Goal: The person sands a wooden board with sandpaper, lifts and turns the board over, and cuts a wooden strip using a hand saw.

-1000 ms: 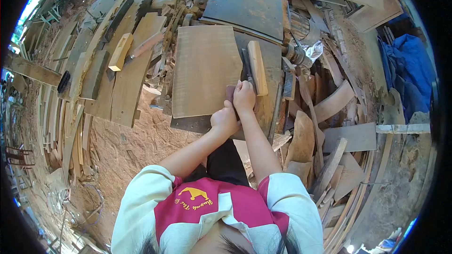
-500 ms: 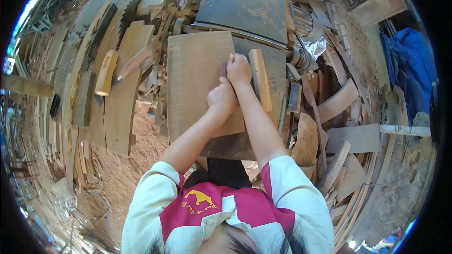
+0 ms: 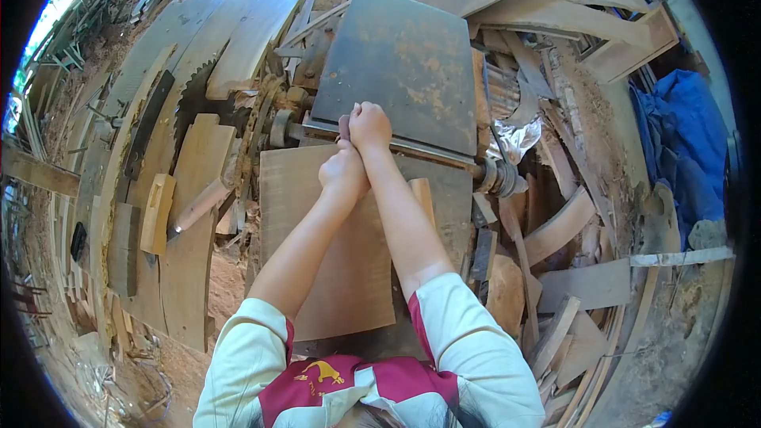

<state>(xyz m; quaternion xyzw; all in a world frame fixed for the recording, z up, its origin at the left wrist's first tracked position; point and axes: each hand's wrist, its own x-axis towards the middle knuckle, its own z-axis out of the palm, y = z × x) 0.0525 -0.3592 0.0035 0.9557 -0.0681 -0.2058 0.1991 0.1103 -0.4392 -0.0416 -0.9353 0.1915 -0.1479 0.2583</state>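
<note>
A flat, light-brown board [image 3: 317, 246] lies on the near metal table of a machine. Over its far edge, my right hand [image 3: 370, 124] is closed around a small reddish-brown piece [image 3: 344, 128] that looks like folded sandpaper. Just nearer to me, my left hand [image 3: 342, 170] is a fist against the same piece and my right wrist. My fingers hide most of the piece. Partly behind my right forearm is a narrow wood strip [image 3: 422, 200].
Beyond the board, a rusty steel table [image 3: 396, 71] forms the machine's far half. On the left bench are a toothed saw blade [image 3: 190, 99], a yellowish wood block [image 3: 158, 214] and a saw-like tool with a pale handle [image 3: 202, 203]. Offcuts [image 3: 559, 226] and a blue tarp [image 3: 682, 143] lie right.
Both hands have slid forward along the board, from its middle to its far edge, still gripping the reddish-brown piece. My view has also shifted, so the machine appears lower.
</note>
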